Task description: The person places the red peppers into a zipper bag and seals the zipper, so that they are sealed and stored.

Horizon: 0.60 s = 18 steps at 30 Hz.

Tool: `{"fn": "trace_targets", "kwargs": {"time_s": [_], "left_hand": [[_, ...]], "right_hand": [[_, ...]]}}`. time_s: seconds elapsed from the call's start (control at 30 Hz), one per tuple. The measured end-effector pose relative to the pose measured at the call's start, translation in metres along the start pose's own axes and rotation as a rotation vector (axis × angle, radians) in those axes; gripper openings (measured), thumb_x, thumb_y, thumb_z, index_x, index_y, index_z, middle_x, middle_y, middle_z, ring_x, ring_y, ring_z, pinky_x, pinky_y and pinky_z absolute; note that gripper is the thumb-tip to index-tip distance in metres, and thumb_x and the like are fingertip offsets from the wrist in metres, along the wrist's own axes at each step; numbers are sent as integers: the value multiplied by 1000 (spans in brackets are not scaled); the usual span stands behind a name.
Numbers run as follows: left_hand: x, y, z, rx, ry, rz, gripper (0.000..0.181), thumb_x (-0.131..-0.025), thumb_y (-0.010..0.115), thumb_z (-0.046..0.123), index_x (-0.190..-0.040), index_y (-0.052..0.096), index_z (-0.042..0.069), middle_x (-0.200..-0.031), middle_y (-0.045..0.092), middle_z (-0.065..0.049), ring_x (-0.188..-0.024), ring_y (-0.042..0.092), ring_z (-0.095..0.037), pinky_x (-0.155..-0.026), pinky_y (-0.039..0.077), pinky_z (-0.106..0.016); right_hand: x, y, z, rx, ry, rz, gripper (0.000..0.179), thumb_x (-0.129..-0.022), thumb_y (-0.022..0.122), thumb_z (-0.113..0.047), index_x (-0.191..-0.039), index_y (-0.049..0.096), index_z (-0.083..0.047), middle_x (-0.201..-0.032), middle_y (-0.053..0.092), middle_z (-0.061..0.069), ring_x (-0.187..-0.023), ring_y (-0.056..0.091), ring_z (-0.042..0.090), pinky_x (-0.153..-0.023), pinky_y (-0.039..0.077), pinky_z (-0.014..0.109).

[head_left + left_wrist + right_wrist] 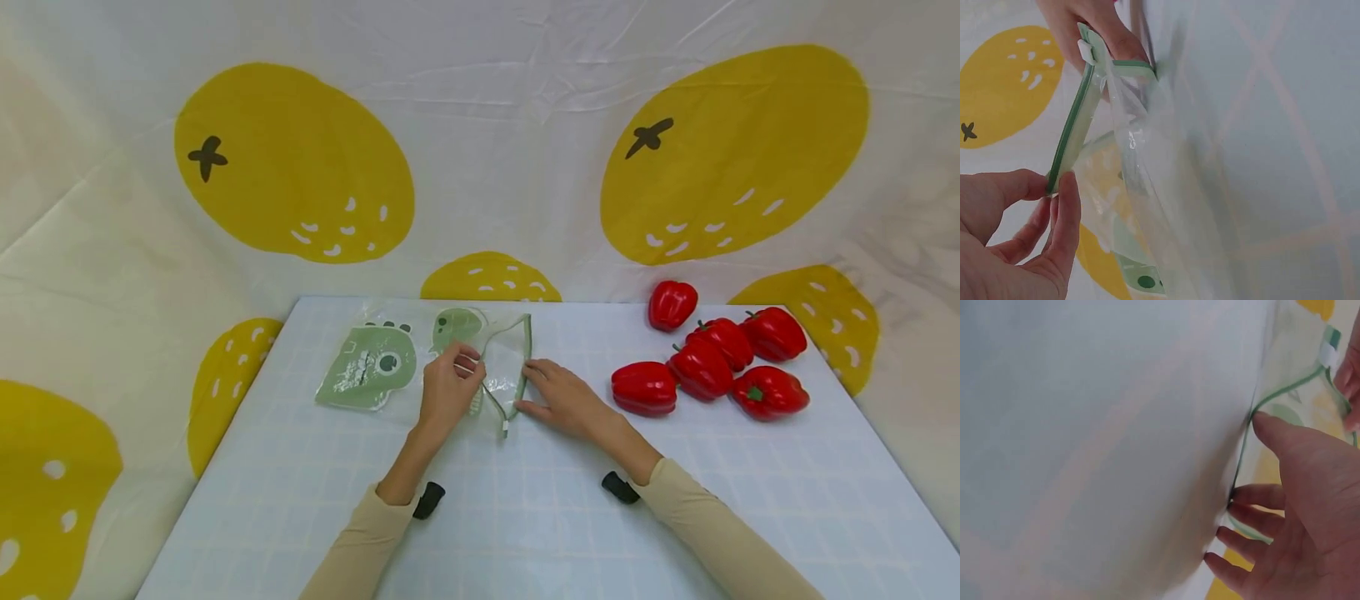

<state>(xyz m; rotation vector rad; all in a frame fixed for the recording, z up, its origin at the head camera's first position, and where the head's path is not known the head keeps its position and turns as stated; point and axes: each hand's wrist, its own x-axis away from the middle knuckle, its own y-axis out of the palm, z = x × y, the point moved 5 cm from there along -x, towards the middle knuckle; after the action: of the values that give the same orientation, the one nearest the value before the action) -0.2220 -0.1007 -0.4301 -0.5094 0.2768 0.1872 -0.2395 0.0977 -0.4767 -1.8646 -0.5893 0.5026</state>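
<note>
A clear slider zip bag [366, 367] with a green dinosaur print lies flat on the table, its mouth spread apart on the right side. My left hand [447, 387] pinches one green-edged lip of the mouth between thumb and fingers, lifted off the other lip; the left wrist view shows this pinch on the green strip [1073, 128]. Against the opposite lip rests my right hand [562, 400], thumb and fingers spread along the edge, as the right wrist view shows. A white slider [1329, 355] sits at the near end of the zip.
Several red bell peppers [701, 369] lie in a loose group to the right of the right hand, one of them [672, 305] apart at the back. Behind the table hangs a white cloth with yellow fruit prints [300, 167]. Dark straps [429, 500] show at both wrists.
</note>
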Motion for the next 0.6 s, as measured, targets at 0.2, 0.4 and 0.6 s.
{"fn": "trace_targets", "kwargs": {"time_s": [0.2, 0.4, 0.6], "left_hand": [[1, 7, -4, 91, -52, -69, 9, -89, 75, 4, -97, 70, 3, -79, 72, -9, -69, 71, -21, -62, 59, -28], [1, 11, -8, 169, -82, -100, 10, -89, 75, 0, -97, 69, -1, -78, 70, -12, -66, 71, -24, -58, 60, -25], [2, 16, -10, 228, -117, -122, 11, -90, 74, -2, -99, 68, -3, -79, 69, -15, -66, 71, -27, -60, 63, -39]], "right_hand": [[0, 0, 3, -43, 8, -25, 66, -99, 66, -41, -148, 50, 1, -153, 47, 19, -143, 42, 38, -118, 35, 54], [0, -5, 6, -80, 2, -38, 62, -100, 67, -35, -149, 49, -1, -154, 46, 18, -143, 42, 36, -117, 37, 53], [6, -20, 12, -77, -12, 14, 52, -98, 72, -27, -142, 57, -2, -148, 52, 19, -139, 46, 36, -112, 43, 54]]}}
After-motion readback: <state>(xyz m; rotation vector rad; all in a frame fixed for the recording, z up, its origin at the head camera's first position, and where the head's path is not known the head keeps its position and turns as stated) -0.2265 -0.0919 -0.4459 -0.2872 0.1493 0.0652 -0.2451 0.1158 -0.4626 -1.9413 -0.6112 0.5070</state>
